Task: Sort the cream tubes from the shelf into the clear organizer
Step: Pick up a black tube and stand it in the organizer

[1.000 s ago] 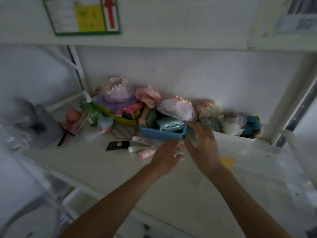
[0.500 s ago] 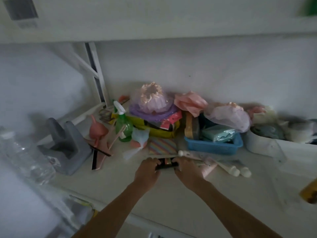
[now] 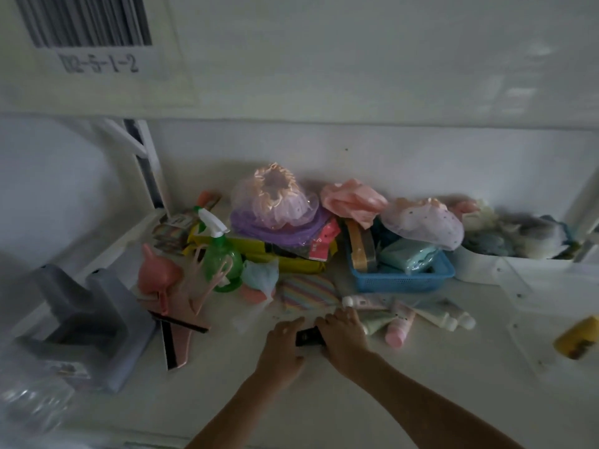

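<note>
Left hand [image 3: 281,346] and right hand [image 3: 344,338], both curled, grip opposite ends of a black tube [image 3: 308,336] on the white shelf [image 3: 405,390], with pale cream tubes [image 3: 418,314] lying just right, before a blue basket [image 3: 402,280]

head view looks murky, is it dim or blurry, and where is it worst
Head view: dim and underexposed overall, hands and black tube in shadow; soft blur throughout, worst at the left edge, where the grey stand and clear bottle smear; wide-angle bending curves the shelf post; barcode label readable but fuzzy.
</note>
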